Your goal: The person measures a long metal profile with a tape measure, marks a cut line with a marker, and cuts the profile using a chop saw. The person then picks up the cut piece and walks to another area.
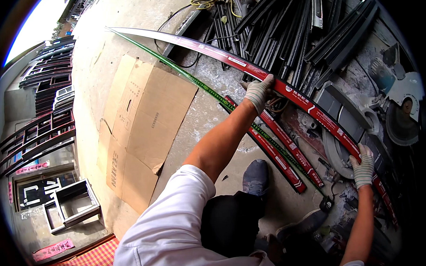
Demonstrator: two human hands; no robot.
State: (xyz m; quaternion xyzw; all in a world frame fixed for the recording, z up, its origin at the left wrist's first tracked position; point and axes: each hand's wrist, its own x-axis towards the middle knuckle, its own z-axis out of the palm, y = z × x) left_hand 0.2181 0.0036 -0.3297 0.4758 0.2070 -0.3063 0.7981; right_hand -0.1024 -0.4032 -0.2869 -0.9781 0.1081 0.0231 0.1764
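A long profile bar (pixel 310 109) wrapped in red printed film runs slantwise from the far left to the lower right. My left hand (pixel 258 95), in a pale knit glove, grips it near its middle. Farther right along the same bar, my gloved right hand (pixel 363 169) is closed round it near its lower end. A green tape measure blade (pixel 187 76) stretches over the floor beside the bar, and its dark case (pixel 326 203) lies near my shoe. Two shorter red profile pieces (pixel 275 154) lie below my left hand, with the blade passing over them.
A mitre saw base (pixel 344 110) and its round blade (pixel 402 124) stand at the right. Black profiles (pixel 284 34) are piled at the far side. Flattened cardboard (pixel 151 111) covers floor at left. Window frames (pixel 75 206) lean along the left wall. A cable (pixel 215 0) lies at the top.
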